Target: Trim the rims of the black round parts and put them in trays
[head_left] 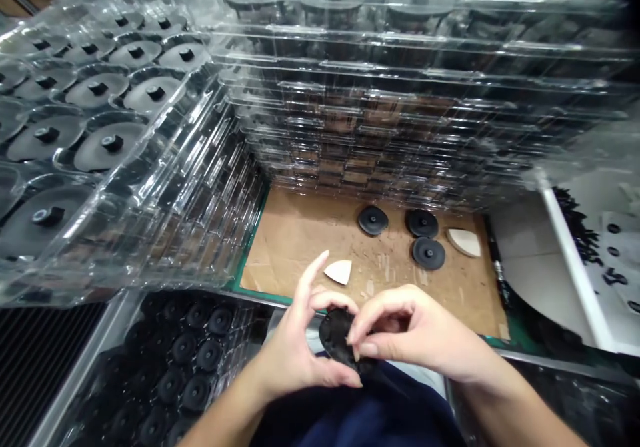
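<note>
My left hand (310,340) grips a round black plastic disc (334,332) by its edge, thumb below and fingers above, with the index finger raised. The thumb and fingers of my right hand (387,330) are pinched together at the disc's right side; whether a small part sits between them is hidden. Just beyond my hands, a white wedge-shaped piece (339,271) lies on the brown cardboard (295,233). Farther back rest three black discs with centre studs, one alone (373,220) and two close together (429,253).
Tall stacks of clear plastic trays (350,87) wall off the back and left, the left trays (95,90) holding dark discs. Another tray of black discs (185,347) sits low at left. A second wedge (464,241) and a white bin (575,267) with small black parts are at right.
</note>
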A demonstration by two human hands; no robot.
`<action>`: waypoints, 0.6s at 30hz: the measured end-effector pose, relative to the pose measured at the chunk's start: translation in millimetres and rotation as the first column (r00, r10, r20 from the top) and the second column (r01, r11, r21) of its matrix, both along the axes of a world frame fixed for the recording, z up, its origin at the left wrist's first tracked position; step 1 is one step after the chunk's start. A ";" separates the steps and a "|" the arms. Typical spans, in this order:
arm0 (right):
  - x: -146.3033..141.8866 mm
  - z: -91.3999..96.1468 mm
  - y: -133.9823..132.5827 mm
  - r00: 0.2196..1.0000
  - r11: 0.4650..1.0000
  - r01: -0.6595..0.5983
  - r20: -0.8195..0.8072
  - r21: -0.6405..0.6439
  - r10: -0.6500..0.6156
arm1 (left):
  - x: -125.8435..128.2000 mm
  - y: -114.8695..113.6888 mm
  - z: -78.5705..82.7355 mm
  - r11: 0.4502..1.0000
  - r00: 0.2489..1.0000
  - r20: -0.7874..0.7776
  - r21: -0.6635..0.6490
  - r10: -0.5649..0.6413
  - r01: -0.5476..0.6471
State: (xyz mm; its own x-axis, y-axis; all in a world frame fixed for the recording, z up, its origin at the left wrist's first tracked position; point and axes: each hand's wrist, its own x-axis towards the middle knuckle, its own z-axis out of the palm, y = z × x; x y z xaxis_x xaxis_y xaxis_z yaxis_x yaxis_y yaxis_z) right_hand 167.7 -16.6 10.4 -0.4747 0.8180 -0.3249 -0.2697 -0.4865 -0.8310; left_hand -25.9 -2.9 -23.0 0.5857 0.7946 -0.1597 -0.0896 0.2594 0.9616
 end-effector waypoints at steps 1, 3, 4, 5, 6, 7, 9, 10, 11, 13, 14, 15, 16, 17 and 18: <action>0.2 -0.2 -2.1 1.000 1.000 0.006 0.001 -0.001 -0.006 | 0.6 -0.4 0.4 1.000 1.000 -0.006 0.014 -0.010 0.010; 1.2 -1.5 -7.2 0.999 0.999 0.039 0.000 -0.024 -0.039 | 1.5 -1.0 1.0 0.998 0.999 -0.019 0.049 -0.029 0.030; 1.7 -2.5 -10.1 0.998 0.997 0.062 -0.008 -0.042 -0.062 | 1.9 -1.2 1.1 0.997 0.999 -0.021 0.063 -0.033 0.035; 2.3 -3.6 -13.0 0.996 0.994 0.087 -0.018 -0.060 -0.088 | 2.5 -1.5 1.2 0.997 0.999 -0.025 0.073 -0.036 0.038; 2.8 -4.7 -15.8 0.993 0.991 0.114 -0.026 -0.073 -0.116 | 3.3 -1.7 1.2 0.996 0.999 -0.031 0.080 -0.038 0.041; 3.4 -5.6 -18.4 0.989 0.987 0.142 -0.026 -0.079 -0.145 | 4.3 -2.0 1.2 0.995 0.999 -0.030 0.091 -0.039 0.042; 4.9 -6.5 -22.9 0.981 0.978 0.195 -0.001 -0.068 -0.195 | 7.4 -2.6 1.4 0.992 0.999 -0.001 0.121 -0.039 0.039; 6.0 -6.3 -24.6 0.976 0.975 0.216 0.018 -0.058 -0.215 | 9.1 -2.9 1.8 0.990 0.999 0.019 0.136 -0.038 0.035; 7.3 -5.6 -26.1 0.973 0.972 0.230 0.040 -0.045 -0.228 | 10.9 -3.2 2.4 0.988 0.999 0.035 0.149 -0.035 0.029; 10.5 -2.8 -28.0 0.968 0.973 0.232 0.097 -0.013 -0.230 | 13.7 -3.6 4.3 0.984 0.999 0.028 0.179 -0.027 0.021; 12.3 -0.8 -28.5 0.966 0.975 0.220 0.139 0.011 -0.219 | 14.5 -3.6 5.5 0.978 1.000 0.001 0.206 -0.021 0.021; 14.0 1.4 -28.6 0.959 0.979 0.200 0.195 0.043 -0.205 | 14.9 -3.3 6.8 0.969 1.000 -0.028 0.247 -0.014 0.020; 15.6 3.7 -28.5 0.946 0.981 0.177 0.259 0.082 -0.193 | 14.9 -2.8 8.0 0.955 0.998 -0.057 0.295 -0.006 0.022; 16.8 5.9 -28.2 0.928 0.981 0.152 0.322 0.122 -0.185 | 14.7 -2.1 9.2 0.938 0.996 -0.083 0.347 0.006 0.023; 17.6 7.9 -27.7 0.908 0.979 0.129 0.377 0.160 -0.181 | 14.2 -1.2 10.1 0.916 0.994 -0.107 0.399 0.019 0.026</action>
